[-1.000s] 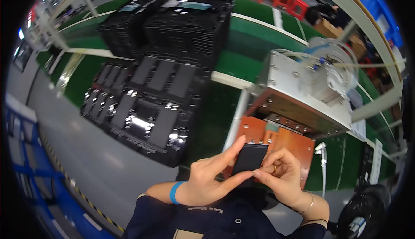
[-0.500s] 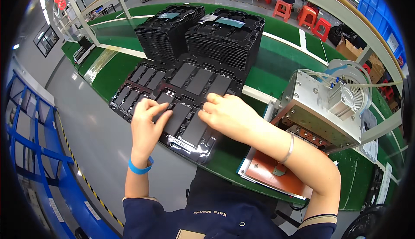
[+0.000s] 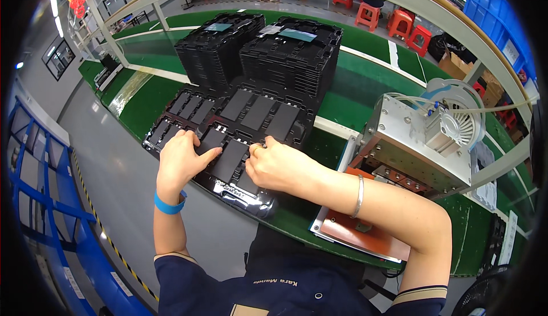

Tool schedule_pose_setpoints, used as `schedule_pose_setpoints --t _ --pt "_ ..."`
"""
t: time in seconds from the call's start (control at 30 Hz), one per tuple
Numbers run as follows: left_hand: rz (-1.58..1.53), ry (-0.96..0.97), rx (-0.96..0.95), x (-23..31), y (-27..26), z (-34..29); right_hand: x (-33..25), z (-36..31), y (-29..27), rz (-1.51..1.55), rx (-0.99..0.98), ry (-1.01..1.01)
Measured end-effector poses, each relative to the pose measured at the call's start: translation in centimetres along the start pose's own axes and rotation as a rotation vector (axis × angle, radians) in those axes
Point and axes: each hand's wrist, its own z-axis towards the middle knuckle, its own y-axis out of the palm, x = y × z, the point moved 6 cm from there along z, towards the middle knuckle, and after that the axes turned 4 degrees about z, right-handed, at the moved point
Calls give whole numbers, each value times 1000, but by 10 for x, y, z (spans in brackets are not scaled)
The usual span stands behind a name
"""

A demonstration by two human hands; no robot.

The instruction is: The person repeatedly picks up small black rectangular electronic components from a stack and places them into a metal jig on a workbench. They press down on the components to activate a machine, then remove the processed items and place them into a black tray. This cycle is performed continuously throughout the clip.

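While pressing a dark panel (image 3: 233, 159) into the near tray (image 3: 251, 199) at the tabletop (image 3: 342, 87) edge | left hand (image 3: 181, 159) flat, released; right hand (image 3: 274, 164) pinching panel edge | risks judged: panel cocked in pocket from uneven push; overhanging tray tipped off.

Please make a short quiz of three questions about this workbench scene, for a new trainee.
1. True or false: both hands rest on the black tray lying flat on the green bench.
2. Which wrist wears the blue band? A) left B) right
3. Fill in: behind the flat tray stand two ____ of black trays.

Key:
1. True: the left hand and the right hand both press on dark flat parts in it.
2. A
3. stacks
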Motion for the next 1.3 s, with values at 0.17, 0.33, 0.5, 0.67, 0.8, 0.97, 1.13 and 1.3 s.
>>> schedule_pose_setpoints --t 0.17,0.33,0.5,0.67,0.8,0.97,1.13,1.3 --pt "-14 -80 -127 -6 1 13 2 -5 -1 58 131 5" --pt "-283 -34 -102 -4 -6 16 -3 -39 -29 1 230 124" --pt "-744 49 -182 9 -7 30 -36 -142 -76 99 313 298" --pt "-938 154 -627 93 30 53 -57 -227 -89 138 259 692" --pt "-847 100 -767 115 60 69 -65 -269 -79 96 219 989" --pt "-534 267 -483 125 50 74 -68 -270 -64 305 208 1170" --pt "-498 524 92 162 -19 -3 -40 -280 -57 392 324 1226" --pt "-613 1170 100 201 -17 -112 -33 -273 -45 366 256 1176"
